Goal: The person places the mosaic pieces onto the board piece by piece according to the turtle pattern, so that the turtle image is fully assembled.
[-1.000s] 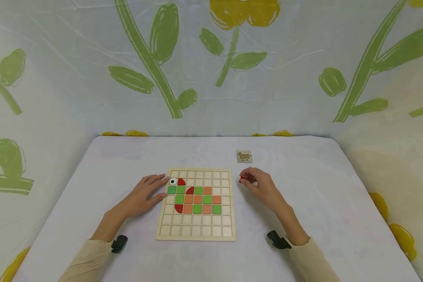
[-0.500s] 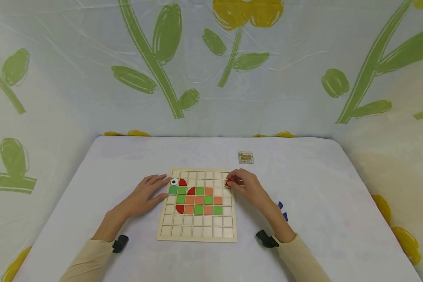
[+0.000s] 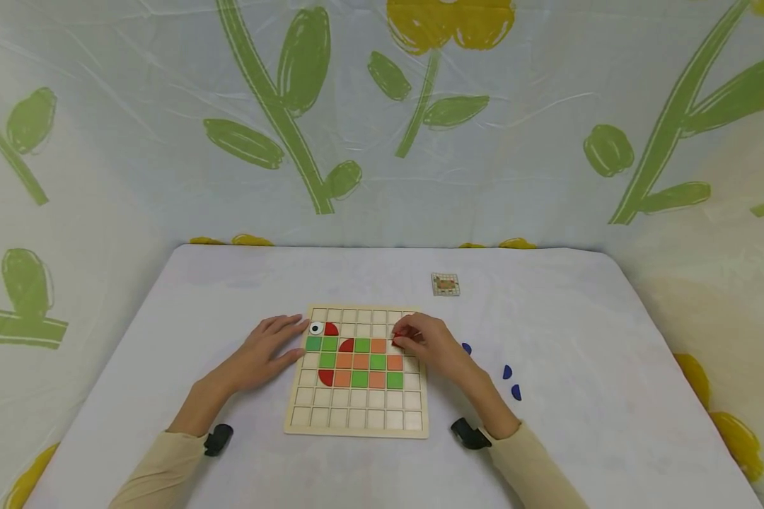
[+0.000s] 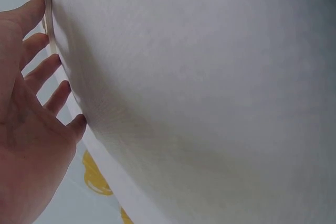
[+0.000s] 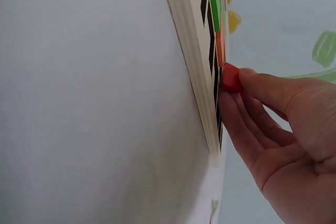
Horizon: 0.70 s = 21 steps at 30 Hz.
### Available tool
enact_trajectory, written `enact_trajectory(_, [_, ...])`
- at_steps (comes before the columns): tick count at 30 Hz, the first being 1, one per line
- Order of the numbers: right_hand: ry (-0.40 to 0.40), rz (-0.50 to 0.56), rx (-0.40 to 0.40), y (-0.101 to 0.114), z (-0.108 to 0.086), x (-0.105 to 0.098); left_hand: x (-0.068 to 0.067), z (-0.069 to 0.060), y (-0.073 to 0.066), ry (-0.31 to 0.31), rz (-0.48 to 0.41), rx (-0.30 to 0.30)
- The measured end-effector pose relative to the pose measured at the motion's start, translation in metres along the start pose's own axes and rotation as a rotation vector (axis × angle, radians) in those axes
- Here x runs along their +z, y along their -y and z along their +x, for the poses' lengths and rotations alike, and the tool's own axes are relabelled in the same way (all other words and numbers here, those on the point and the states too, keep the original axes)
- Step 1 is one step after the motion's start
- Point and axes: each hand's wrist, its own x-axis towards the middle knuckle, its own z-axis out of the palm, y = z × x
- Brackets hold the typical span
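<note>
A wooden grid board [image 3: 356,429] lies on the table, partly filled with green and orange square tiles, red quarter-round tiles and a white eye tile [image 3: 316,328]. Between thumb and fingers my right hand [image 3: 429,344] pinches a small red tile [image 5: 231,78] over the board's right side, just right of an orange tile in the upper rows. The red tile's full outline is hidden by the fingers. My left hand [image 3: 255,357] rests at the board's left edge with fingers spread and fairly straight, the fingertips touching the rim in the left wrist view.
Several dark blue rounded tiles, one of them a blue tile [image 3: 507,372], lie on the table right of the board, near the right forearm. Behind the board sits a small picture card [image 3: 446,284]. Flower-printed cloth hangs around the table.
My right hand has moved left with the red tile, from beside the board to over its right columns. Blue tiles have come into view behind it. The left hand stays put.
</note>
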Motion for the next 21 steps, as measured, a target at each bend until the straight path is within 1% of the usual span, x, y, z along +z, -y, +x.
enact_trajectory(7, [0.048,0.002,-0.029,0.0023,0.0036,0.0031,-0.0004,0.0,0.0,-0.001,-0.003,-0.006])
enact_trajectory(10, [0.062,-0.013,-0.009,0.0029,0.0041,0.0044,-0.0004,0.0001,-0.0004,0.001,-0.009,-0.005])
enact_trajectory(16, [0.074,-0.057,0.045,0.0036,0.0025,0.0053,-0.0013,0.0003,-0.0014,-0.003,-0.004,0.001])
enact_trajectory(21, [0.052,-0.083,0.018,0.0028,0.0004,0.0061,-0.0021,0.0003,-0.0012,-0.006,0.001,0.003])
